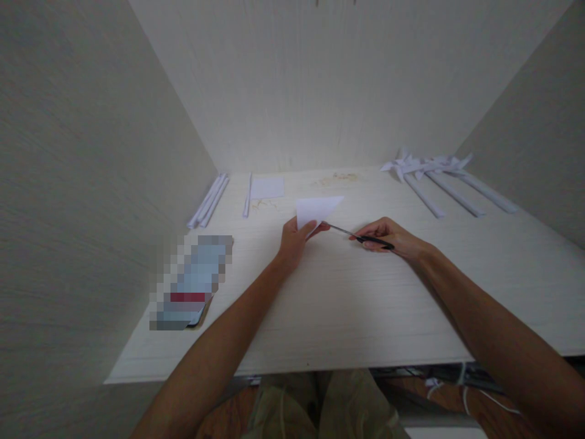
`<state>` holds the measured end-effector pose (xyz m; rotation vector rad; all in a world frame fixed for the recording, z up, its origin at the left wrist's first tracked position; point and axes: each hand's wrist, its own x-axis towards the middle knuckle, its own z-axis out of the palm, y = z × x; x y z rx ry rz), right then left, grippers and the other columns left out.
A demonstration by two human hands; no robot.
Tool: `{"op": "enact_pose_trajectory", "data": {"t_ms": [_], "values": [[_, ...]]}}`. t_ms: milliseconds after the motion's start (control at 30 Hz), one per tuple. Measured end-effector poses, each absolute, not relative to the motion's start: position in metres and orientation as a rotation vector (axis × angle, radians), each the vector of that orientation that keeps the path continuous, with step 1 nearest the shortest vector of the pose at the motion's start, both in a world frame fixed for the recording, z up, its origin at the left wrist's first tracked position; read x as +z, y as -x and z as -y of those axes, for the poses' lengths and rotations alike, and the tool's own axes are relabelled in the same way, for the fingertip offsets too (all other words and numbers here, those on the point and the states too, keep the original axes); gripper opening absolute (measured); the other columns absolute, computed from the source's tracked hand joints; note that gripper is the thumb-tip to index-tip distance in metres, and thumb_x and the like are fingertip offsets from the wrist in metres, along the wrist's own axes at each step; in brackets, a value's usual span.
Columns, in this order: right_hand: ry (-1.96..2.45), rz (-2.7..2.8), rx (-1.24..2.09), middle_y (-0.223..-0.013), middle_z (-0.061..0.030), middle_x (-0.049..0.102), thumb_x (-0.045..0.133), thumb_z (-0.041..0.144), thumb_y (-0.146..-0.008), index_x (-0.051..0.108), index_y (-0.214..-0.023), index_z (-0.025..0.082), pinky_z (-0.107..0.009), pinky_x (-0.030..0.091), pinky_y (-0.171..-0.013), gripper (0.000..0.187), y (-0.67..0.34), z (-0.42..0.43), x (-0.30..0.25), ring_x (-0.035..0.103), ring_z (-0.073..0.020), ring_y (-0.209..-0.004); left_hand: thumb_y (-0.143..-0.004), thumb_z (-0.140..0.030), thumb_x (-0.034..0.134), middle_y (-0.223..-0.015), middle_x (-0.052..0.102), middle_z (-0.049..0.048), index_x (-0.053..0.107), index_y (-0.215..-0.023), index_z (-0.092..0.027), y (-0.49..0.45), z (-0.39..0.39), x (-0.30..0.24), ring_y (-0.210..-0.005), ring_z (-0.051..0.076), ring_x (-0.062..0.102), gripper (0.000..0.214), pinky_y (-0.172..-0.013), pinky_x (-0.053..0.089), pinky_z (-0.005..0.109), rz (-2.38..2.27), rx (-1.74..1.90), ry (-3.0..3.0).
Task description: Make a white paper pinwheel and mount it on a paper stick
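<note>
My left hand point(297, 236) is closed on a folded piece of white paper point(315, 210), the thumb lying over its lower edge. The paper comes to a point at its upper right. My right hand point(381, 236) grips a pair of scissors point(375, 241) by the black handles. Their thin metal blades reach left to the lower edge of the paper, close to my left fingers. Whether the blades are apart or together I cannot tell.
Rolled white paper tubes point(209, 201) lie at the back left, beside a single thin tube point(247, 195) and a square paper sheet point(267, 187). Paper pinwheel-like shapes on sticks point(425, 167) lie at the back right. A blurred-out phone point(194, 283) rests at left. Walls enclose the white table point(329, 323).
</note>
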<state>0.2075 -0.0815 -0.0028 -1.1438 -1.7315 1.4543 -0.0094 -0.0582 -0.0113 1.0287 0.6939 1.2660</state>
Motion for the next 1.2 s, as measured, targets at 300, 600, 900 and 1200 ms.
{"op": "enact_pose_trajectory", "data": {"t_ms": [300,600,900,1200], "values": [[1.164,1.766,1.425,-0.042,0.0076,0.036,0.066,0.035,-0.063,0.065,-0.089,0.008,-0.021,0.011,-0.037,0.038,-0.2077,0.0806,-0.0011,0.023,-0.0025,-0.037,-0.064,-0.021,0.062,-0.067,0.067,0.0031,0.063,-0.071,-0.012,0.0096,0.058,-0.0122,-0.067,0.016,0.063,0.012,-0.08,0.046,0.035,-0.684,1.263,-1.034],[1.171,1.775,1.415,-0.042,0.0073,0.036,0.066,0.036,-0.062,0.065,-0.087,0.009,-0.021,0.011,-0.037,0.037,-0.2074,0.0816,0.0006,0.023,-0.0027,-0.038,-0.064,-0.019,0.062,-0.067,0.067,0.0031,0.063,-0.071,-0.012,0.0094,0.058,-0.012,-0.067,0.016,0.063,0.011,-0.077,0.048,0.033,-0.646,1.266,-1.046],[1.173,1.805,1.399,-0.043,0.0082,0.034,0.066,0.035,-0.062,0.064,-0.088,0.008,-0.021,0.011,-0.037,0.037,-0.2073,0.0816,0.0017,0.022,-0.0022,-0.038,-0.065,-0.021,0.062,-0.068,0.067,0.0023,0.063,-0.071,-0.013,0.0093,0.0564,-0.0143,-0.067,0.015,0.063,0.01,-0.078,0.047,0.034,-0.658,1.268,-1.067],[1.188,1.769,1.395,-0.045,0.0075,0.035,0.065,0.038,-0.063,0.063,-0.086,0.009,-0.021,0.013,-0.037,0.038,-0.2023,0.0834,0.0035,0.025,-0.0025,-0.037,-0.064,-0.023,0.063,-0.067,0.066,0.0032,0.063,-0.07,-0.012,0.008,0.0597,-0.0106,-0.07,0.016,0.063,0.012,-0.083,0.045,0.035,-0.718,1.297,-1.042]]}}
